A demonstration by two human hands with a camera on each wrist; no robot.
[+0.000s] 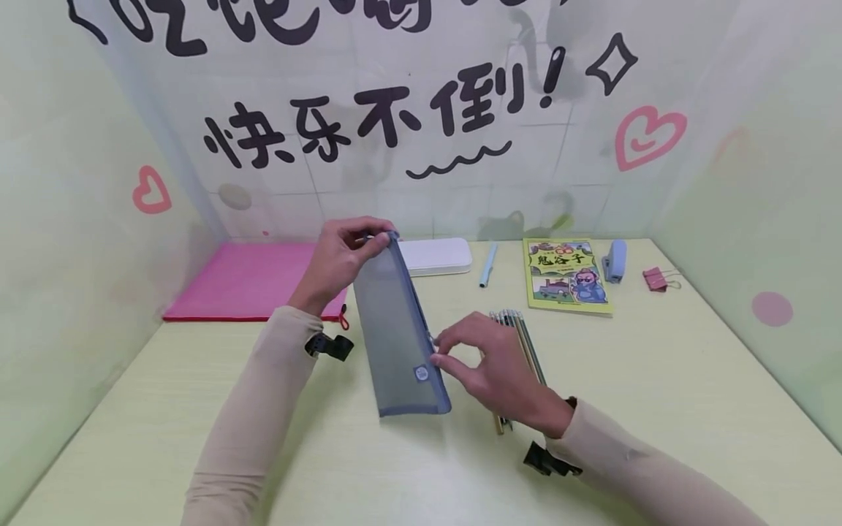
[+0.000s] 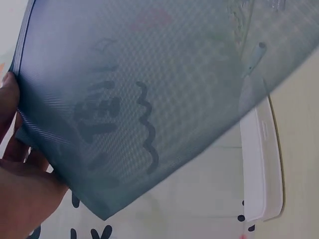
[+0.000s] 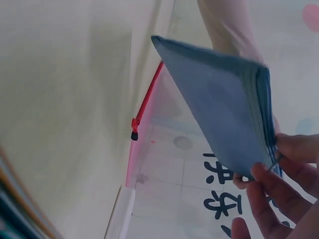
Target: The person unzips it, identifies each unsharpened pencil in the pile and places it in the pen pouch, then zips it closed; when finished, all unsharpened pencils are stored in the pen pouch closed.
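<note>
A grey-blue mesh zipper pouch (image 1: 397,336) is held up on a slant over the table, a small round label near its lower end. My left hand (image 1: 342,256) grips its top corner between thumb and fingers. With thumb and fingertips, my right hand (image 1: 493,361) pinches the zipper pull on the pouch's right edge; in the right wrist view the pull shows between the fingers (image 3: 286,191). Through the mesh (image 2: 164,99) the wall lettering shows in the left wrist view. Several pencils (image 1: 529,340) lie on the table under my right hand, which partly hides them.
Behind my left hand lies a pink zip folder (image 1: 250,281) with a red edge. Along the back stand a white case (image 1: 439,256), a light-blue pen (image 1: 489,264), a yellow-green booklet (image 1: 559,277), a blue stapler (image 1: 615,261) and a red binder clip (image 1: 655,279). Decorated walls enclose the table (image 1: 691,387).
</note>
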